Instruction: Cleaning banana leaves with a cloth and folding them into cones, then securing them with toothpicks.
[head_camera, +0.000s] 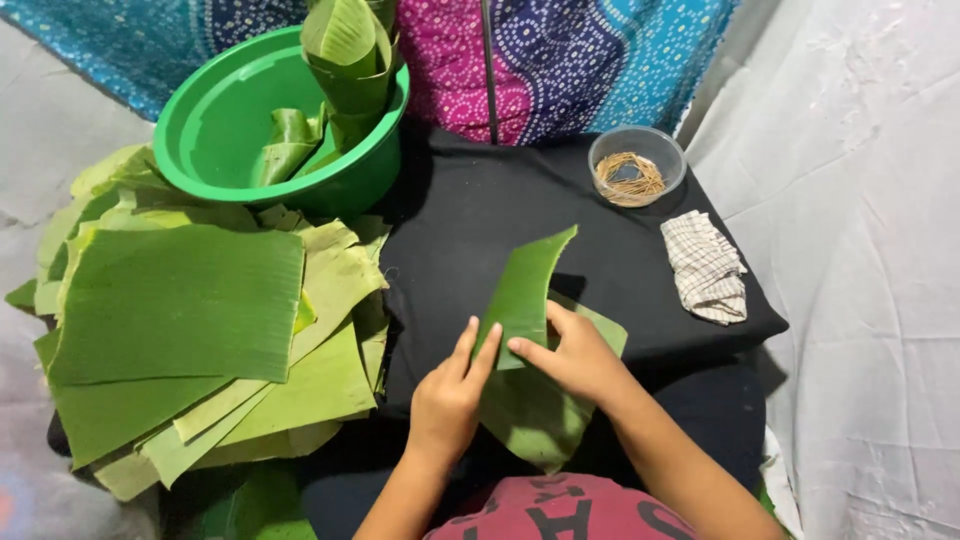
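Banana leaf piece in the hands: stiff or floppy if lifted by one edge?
The leaf piece is probably floppy: it already folds and curls between the left hand and right hand. Likely light, being thin. It may tear along its ribs.

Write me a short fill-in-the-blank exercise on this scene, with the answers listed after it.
1. Both hands, the left hand and the right hand, fold a green ____ piece.
2. The stack of cut leaves lies to the person's ____.
3. The small clear bowl holds thin ____.
4. The checked cloth lies on a ____ fabric.

Answers: leaf; left; sticks; black
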